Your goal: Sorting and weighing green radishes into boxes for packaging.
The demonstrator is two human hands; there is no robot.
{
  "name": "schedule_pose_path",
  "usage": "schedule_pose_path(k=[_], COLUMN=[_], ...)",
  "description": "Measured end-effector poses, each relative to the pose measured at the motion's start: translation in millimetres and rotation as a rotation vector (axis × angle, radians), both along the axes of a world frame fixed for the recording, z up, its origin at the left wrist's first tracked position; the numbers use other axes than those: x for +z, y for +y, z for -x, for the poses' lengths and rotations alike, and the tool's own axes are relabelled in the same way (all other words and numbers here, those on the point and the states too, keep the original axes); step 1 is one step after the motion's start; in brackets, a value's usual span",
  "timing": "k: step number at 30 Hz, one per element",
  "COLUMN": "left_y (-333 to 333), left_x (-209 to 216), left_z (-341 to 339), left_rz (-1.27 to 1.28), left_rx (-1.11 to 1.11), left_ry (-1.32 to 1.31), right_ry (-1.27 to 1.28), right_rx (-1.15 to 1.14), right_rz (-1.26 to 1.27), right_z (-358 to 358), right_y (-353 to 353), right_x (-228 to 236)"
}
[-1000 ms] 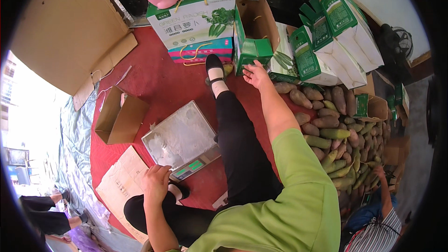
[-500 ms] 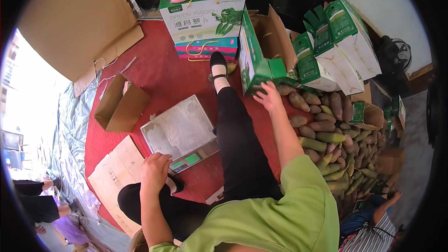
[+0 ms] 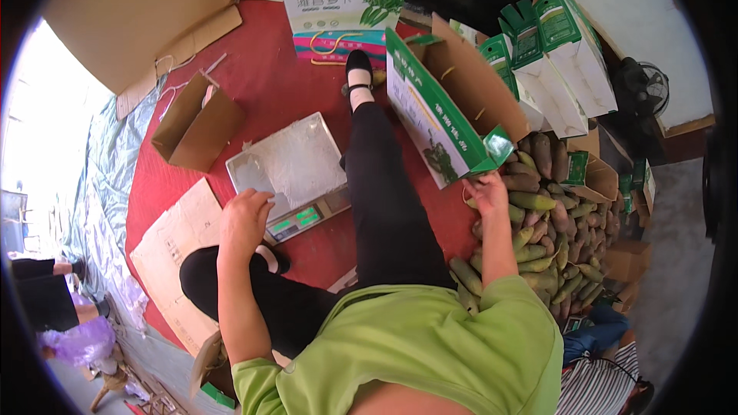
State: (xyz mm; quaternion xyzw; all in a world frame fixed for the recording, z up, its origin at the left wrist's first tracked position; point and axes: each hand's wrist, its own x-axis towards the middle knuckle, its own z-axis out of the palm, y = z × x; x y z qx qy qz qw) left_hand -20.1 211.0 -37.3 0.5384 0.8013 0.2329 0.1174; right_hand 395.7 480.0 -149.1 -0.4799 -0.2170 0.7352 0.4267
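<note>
My right hand is closed on the lower near corner of an open green-and-white carton. The carton is tilted, and its brown inside faces up and right. Just below that hand lies the heap of green and reddish-brown radishes. My left hand hangs over the near left edge of a flat metal weighing scale, loosely bent with nothing visible in it. The scale's plate bears nothing, and its display glows green.
A small open brown box stands left of the scale; flattened cardboard lies nearer. My outstretched leg crosses the red floor. Green-and-white cartons lean at the far right. A person in a striped shirt is at the lower right.
My right hand has taken hold of the green-and-white carton, which has swung nearer and right, its printed side turned toward me. My left hand stays near the scale.
</note>
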Motion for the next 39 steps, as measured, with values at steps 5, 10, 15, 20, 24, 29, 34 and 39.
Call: schedule_pose_path(k=[5,10,15,20,24,29,34,39], left_y=[-1,-3,-10,-25,-38,-51,-34,-25], left_x=[15,24,32,38,37,35,32,35], left_z=[-1,4,6,14,13,8,-9,-16], left_rz=[-0.053,-0.288,-0.402,-0.502,-0.374,-0.081,-0.070,-0.057], left_rx=[0.095,0.232,0.358,0.436,0.463,0.321,0.203,0.087], left_ry=[-0.006,0.064,0.194,0.498,0.629,0.436,0.420,0.468], right_ry=[-0.005,-0.001,-0.016,-0.069,-0.226,-0.472,-0.591,-0.489], right_rx=[0.129,0.273,0.579,0.835,1.065,1.277,1.171,0.980], right_rz=[-0.221,-0.373,-0.473,-0.421,-0.326,-0.257,-0.399,-0.516], right_z=[12,71,146,224,258,282,272,229], right_y=[1,26,56,44,32,34,40,57], right_x=[61,126,145,138,120,72,63,85])
